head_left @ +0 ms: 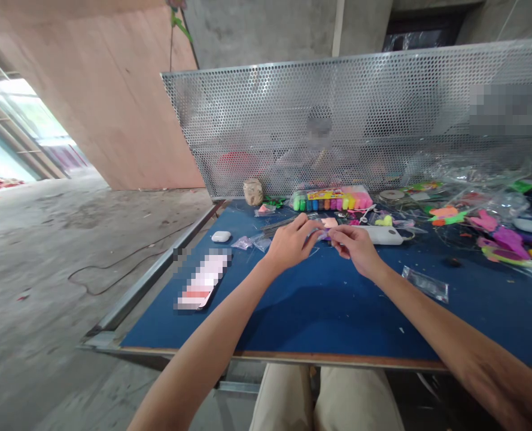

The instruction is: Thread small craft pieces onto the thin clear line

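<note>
At the left of a blue tabletop, a phone is seen blurred by pixels, with a white earbud case set just beyond it. Small clear packets, one tinted lilac, are scattered near the left hand, whose thumb and fingertips are pinched on the left side of a small purplish piece. The piece is held just above the table's middle, between the two hands; it is seen as a violet, partly see-through sliver with a pale sheen, its full outline and material hidden by the fingers. Behind it, a peach-coloured piece and a pack of many-coloured sticks are laid before a perforated metal screen. From the other side, the purplish piece is gripped by the right hand, thumb and forefinger brought together on its edge. Just beyond that hand, a white power strip is laid. Farther right, a clear packet and a jumble of bright cut-out shapes are strewn.
</note>
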A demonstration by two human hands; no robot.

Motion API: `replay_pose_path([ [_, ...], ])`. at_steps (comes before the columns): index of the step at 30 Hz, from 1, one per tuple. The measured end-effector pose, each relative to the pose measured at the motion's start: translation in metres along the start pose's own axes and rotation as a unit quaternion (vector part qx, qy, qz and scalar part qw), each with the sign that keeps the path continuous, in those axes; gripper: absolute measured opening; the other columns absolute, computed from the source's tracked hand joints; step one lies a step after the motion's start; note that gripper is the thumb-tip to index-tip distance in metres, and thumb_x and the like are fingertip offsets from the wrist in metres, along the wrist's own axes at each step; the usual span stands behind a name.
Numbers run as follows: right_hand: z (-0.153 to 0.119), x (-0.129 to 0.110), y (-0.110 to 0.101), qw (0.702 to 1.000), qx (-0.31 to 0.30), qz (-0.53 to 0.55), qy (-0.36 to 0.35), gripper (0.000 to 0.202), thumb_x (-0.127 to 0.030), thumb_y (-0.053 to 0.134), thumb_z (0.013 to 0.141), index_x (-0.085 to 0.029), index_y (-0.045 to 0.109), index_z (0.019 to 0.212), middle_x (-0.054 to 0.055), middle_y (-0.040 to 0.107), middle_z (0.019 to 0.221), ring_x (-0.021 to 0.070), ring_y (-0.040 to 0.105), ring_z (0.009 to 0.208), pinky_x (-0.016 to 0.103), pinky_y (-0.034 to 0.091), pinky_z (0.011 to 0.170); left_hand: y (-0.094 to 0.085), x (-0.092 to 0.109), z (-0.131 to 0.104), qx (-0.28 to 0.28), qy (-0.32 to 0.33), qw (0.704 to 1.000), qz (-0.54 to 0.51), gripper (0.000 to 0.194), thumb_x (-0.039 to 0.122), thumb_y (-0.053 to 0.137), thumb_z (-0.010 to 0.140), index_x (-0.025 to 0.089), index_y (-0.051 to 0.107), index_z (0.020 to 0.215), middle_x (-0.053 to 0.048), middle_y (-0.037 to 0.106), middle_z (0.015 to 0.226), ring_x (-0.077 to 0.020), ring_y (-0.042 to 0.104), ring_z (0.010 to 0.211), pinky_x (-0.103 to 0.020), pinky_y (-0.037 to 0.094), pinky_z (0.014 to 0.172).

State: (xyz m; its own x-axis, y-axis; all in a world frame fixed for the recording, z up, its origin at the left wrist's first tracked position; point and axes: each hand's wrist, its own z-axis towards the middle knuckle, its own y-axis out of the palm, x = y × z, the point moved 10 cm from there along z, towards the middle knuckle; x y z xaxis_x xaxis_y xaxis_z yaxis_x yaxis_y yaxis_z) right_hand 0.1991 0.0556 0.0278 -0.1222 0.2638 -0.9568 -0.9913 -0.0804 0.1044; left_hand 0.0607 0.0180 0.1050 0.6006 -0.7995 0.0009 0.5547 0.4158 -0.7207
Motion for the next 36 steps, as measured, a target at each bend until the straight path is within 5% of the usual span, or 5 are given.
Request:
replay_pose_path([
  [6, 0.003, 0.005, -0.004, 1.0, 0.011, -0.002, 0.012, 0.033, -0.048, 0.077, 0.072, -0.017, 0.07, 0.081, 0.0, 0.053, 0.062, 0.0091, 0.041, 0.049, 0.02, 0.026, 0.035, 0.004, -0.008, -0.001, 0.003, -0.039, 0.997, -0.072, 0.027, 0.035, 0.044, 0.1, 0.02, 0.06, 0.116, -0.006, 0.057, 0.097, -0.0128, 0.058, 0.078, -0.024, 0.047, 0.069],
  [16, 0.0, 0.01, 0.008, 0.998, -0.047, 0.021, 0.038, 0.029, -0.045, 0.077, 0.075, -0.017, 0.07, 0.08, -0.003, 0.047, 0.059, 0.0074, 0.035, 0.048, 0.022, 0.021, 0.04, 0.007, -0.008, -0.009, 0.044, 0.026, 0.999, 0.006, 0.027, 0.042, 0.05, 0.098, 0.031, 0.073, 0.107, -0.002, 0.054, 0.082, -0.0097, 0.053, 0.07, -0.021, 0.038, 0.057],
  [23, -0.003, -0.002, 0.003, 0.999, 0.014, -0.027, -0.037, 0.029, -0.046, 0.075, 0.077, -0.019, 0.072, 0.087, 0.0, 0.058, 0.065, 0.009, 0.042, 0.048, 0.023, 0.028, 0.04, 0.0, -0.007, -0.01, 0.088, 0.014, 0.996, 0.003, 0.026, 0.041, 0.052, 0.097, 0.032, 0.074, 0.109, -0.001, 0.051, 0.075, -0.0086, 0.05, 0.064, -0.022, 0.036, 0.055],
  [30, -0.009, -0.023, 0.0, 0.985, 0.033, -0.117, -0.124, 0.028, -0.047, 0.069, 0.082, -0.02, 0.072, 0.089, 0.004, 0.068, 0.073, 0.0136, 0.054, 0.05, 0.027, 0.042, 0.045, 0.003, -0.016, -0.002, 0.059, -0.064, 0.985, -0.15, 0.03, 0.041, 0.053, 0.096, 0.021, 0.074, 0.101, -0.001, 0.05, 0.073, -0.01, 0.048, 0.063, -0.023, 0.044, 0.061],
  [36, -0.006, -0.025, -0.003, 0.97, 0.04, -0.197, -0.133, 0.028, -0.047, 0.065, 0.085, -0.019, 0.072, 0.085, 0.006, 0.07, 0.076, 0.02, 0.063, 0.068, 0.03, 0.048, 0.058, 0.006, -0.012, -0.004, 0.061, -0.024, 0.991, -0.118, 0.027, 0.04, 0.055, 0.096, 0.022, 0.074, 0.105, -0.003, 0.053, 0.079, -0.0111, 0.054, 0.072, -0.023, 0.047, 0.066],
])
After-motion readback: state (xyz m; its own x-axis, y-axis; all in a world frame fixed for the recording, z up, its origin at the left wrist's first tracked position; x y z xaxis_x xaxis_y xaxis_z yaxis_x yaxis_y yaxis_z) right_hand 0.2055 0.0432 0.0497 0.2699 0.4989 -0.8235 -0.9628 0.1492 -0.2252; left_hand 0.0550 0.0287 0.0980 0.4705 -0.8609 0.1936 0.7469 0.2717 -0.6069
